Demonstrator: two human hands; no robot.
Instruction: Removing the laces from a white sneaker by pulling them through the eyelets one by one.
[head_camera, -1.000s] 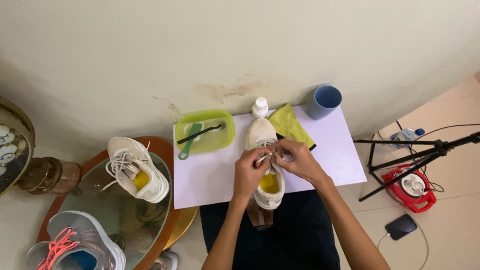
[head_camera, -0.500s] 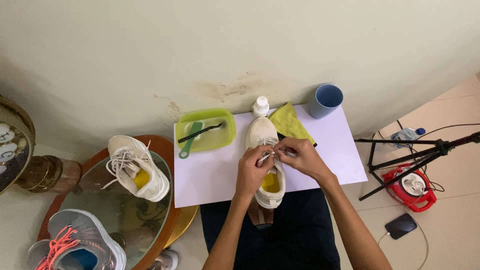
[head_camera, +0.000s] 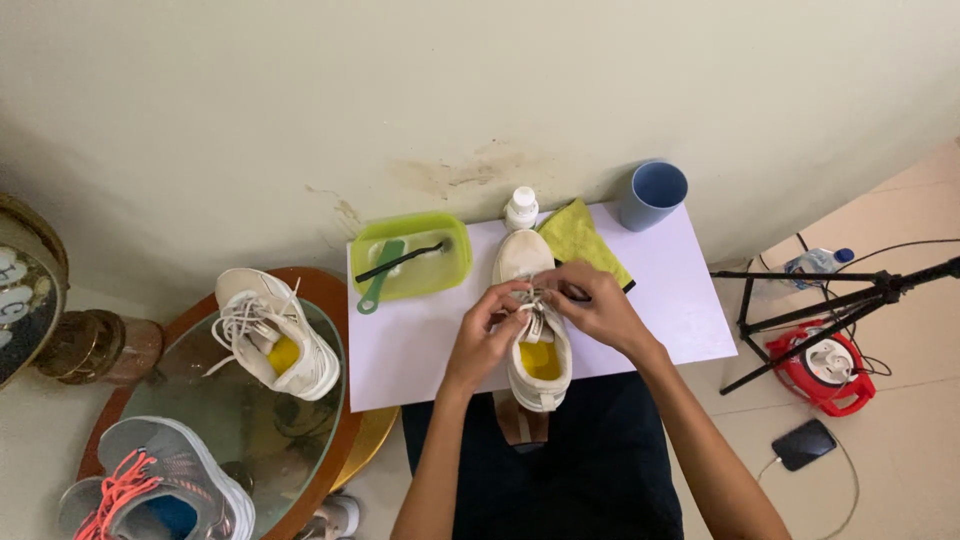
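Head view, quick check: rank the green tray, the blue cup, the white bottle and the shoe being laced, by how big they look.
1. Green tray, about level with the shoe being laced; too close to rank, and both hands cover part of the shoe.
2. Blue cup.
3. White bottle, smallest.

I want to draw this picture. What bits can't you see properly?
Head view:
- Laces of the white shoe: hidden under the fingers of the left hand and right hand.
- Grey shoe: cut off by the bottom edge.
- Clock: cut off by the left edge.
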